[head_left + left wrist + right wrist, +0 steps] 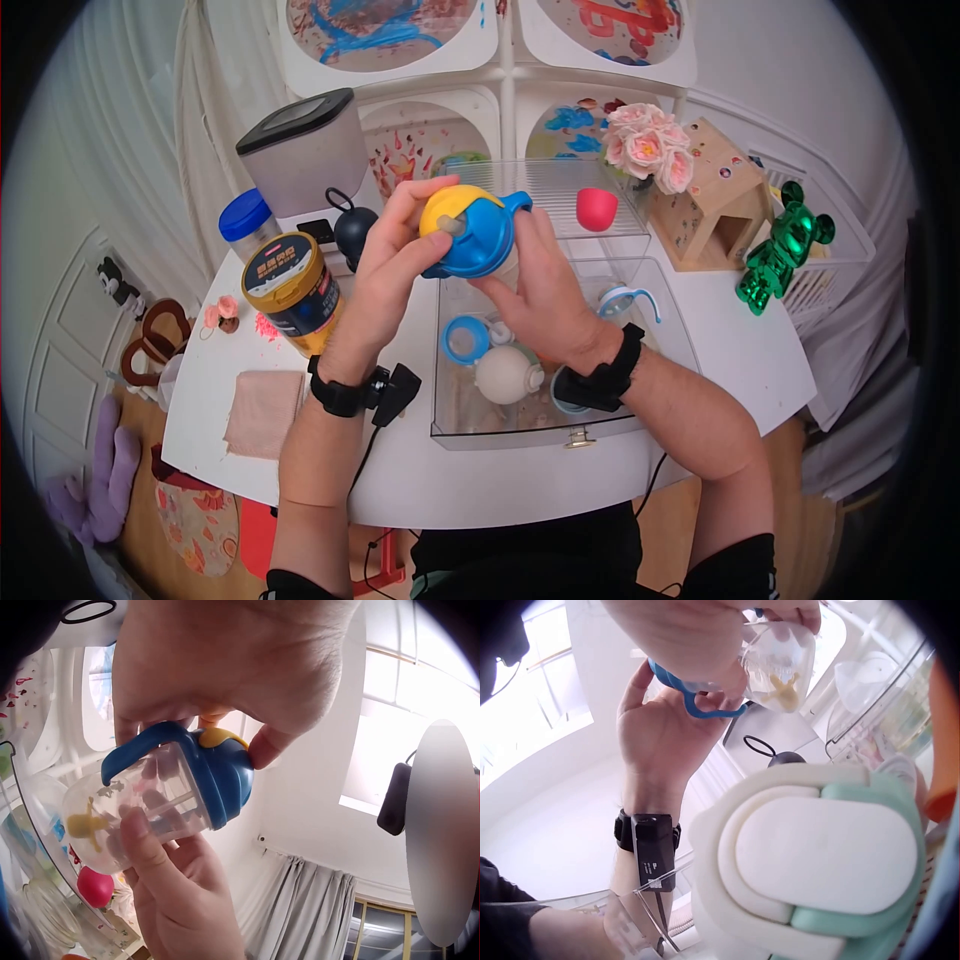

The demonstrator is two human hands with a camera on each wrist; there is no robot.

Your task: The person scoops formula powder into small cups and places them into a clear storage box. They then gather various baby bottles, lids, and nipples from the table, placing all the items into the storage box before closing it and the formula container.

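A child's straw cup with a blue lid point(482, 245), a yellow cover and blue handles is held up above the clear box. My left hand point(385, 255) holds the lid from the left, thumb at the short straw spout and fingers behind the yellow cover point(447, 205). From below, my right hand point(548, 295) grips the transparent body point(161, 802), which bears a yellow figure; the thumb lies along its side. Below, in the clear box point(455, 420), are a blue ring point(465, 340), a whitish round bottle point(505, 375) and a blue-handled lid point(618, 300).
A gold tub point(300, 300), a dark round container point(354, 235) and a blue-lidded jar point(246, 220) stand left. A red cup point(597, 209) sits behind; a wooden house point(715, 200) and green bear figure point(783, 255) stand right. A cream-and-mint lid point(825, 855) fills the right wrist view's foreground.
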